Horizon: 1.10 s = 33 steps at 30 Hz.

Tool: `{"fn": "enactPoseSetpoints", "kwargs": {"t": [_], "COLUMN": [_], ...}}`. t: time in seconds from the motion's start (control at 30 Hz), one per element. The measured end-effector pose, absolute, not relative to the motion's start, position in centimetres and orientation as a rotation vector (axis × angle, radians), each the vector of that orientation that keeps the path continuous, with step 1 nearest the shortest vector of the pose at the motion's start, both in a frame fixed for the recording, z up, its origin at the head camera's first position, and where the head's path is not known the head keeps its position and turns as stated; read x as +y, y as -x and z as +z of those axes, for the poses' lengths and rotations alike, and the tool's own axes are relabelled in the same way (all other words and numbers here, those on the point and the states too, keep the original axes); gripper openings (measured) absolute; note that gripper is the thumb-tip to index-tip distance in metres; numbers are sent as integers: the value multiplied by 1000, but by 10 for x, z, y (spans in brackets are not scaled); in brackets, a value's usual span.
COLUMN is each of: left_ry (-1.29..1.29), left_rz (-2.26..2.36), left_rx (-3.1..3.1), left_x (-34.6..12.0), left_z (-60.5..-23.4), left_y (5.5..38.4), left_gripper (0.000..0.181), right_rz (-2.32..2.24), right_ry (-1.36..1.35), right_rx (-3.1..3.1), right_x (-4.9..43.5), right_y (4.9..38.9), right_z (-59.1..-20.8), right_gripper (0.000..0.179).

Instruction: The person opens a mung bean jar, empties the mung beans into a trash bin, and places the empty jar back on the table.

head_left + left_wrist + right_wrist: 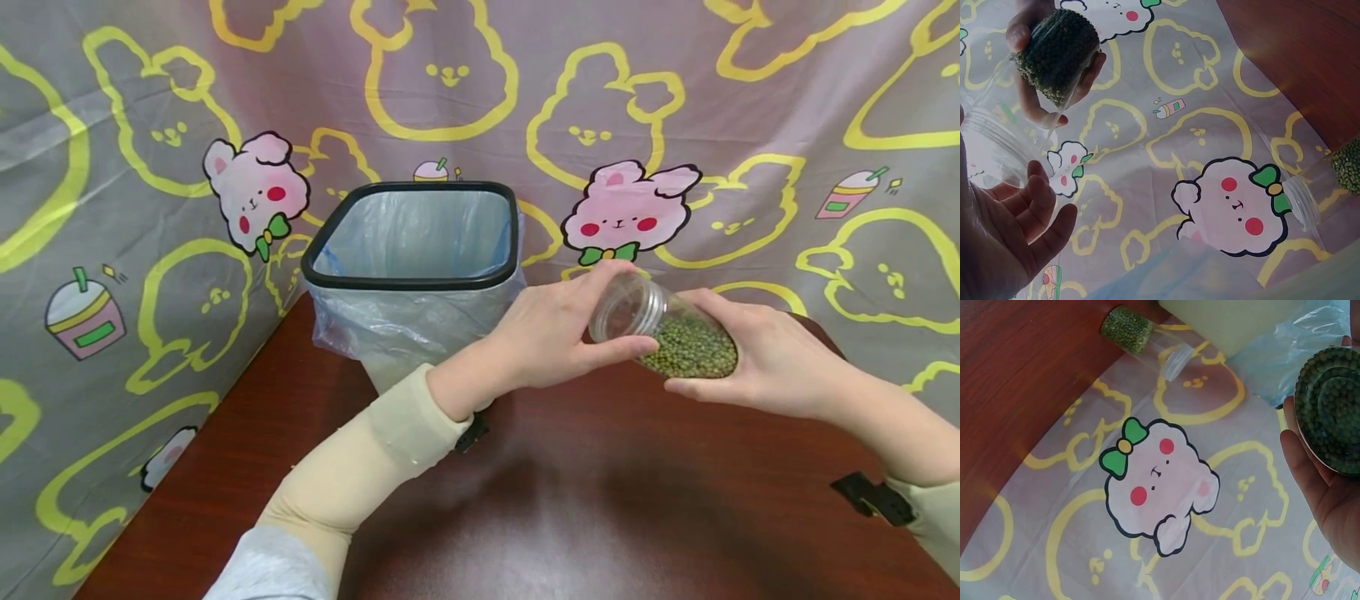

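A clear plastic jar (693, 346), partly filled with small green beans that look like mung beans, is tilted above the table. My right hand (780, 358) grips it round the bean-filled base. At the ridged mouth end, my left hand (551, 333) holds the jar between thumb and fingers. Whether a clear lid covers that end I cannot tell. In the right wrist view the round bottom of the held jar (1335, 412) faces the camera. A second jar of green beans (1127, 330) stands on the table; my left hand and the held jar hide it in the head view.
A bin with a black rim (420, 282) and a bluish plastic liner (405, 321) stands at the back left of the dark brown table (570, 500). Behind everything hangs a grey patterned curtain (480, 158).
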<state>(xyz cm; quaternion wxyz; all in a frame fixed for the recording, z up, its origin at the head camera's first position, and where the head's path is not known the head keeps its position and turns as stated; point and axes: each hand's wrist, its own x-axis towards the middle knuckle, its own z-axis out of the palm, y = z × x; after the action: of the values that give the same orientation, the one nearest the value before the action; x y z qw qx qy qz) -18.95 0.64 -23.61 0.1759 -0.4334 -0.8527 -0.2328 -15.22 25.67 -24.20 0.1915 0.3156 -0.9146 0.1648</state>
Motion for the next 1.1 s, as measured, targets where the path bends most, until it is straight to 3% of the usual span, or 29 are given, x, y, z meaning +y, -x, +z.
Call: {"fn": "enactPoseSetpoints", "kwargs": {"t": [0.5, 1.1], "left_ry": [1224, 1185], "left_rz": [-833, -675], "left_rx": [-2474, -2517], "left_x": [8, 11], "left_z": [-239, -236], "left_y": [193, 194], "left_gripper": [60, 56], "right_rz": [471, 427], "right_ry": [-848, -820], "right_rx": [-2608, -2642], "right_x": [251, 252], "right_y": [151, 151], "right_z": [-242, -242], "right_gripper": [75, 77]}}
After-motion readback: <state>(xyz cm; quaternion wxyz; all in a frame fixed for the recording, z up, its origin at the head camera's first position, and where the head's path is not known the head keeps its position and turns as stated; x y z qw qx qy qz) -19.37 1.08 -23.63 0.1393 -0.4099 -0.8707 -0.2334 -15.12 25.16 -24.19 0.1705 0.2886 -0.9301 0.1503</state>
